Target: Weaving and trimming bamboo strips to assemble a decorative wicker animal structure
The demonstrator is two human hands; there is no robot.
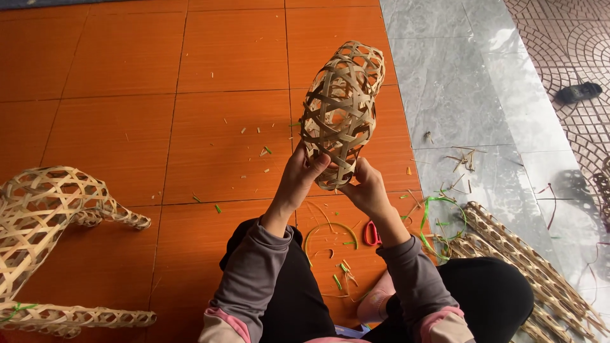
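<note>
I hold up an open-weave bamboo basket form, egg-shaped and pale tan, above the orange floor tiles. My left hand grips its lower left edge, thumb pressed on the weave. My right hand grips the lower right edge, fingers curled around the strips. Both arms wear grey sleeves with pink cuffs. I sit on the floor with my knees in dark trousers below the basket.
A woven bamboo animal-shaped frame lies at the left. Several woven bamboo strips lie at the right. Red-handled scissors and green and tan strip offcuts litter the floor. A dark sandal sits far right.
</note>
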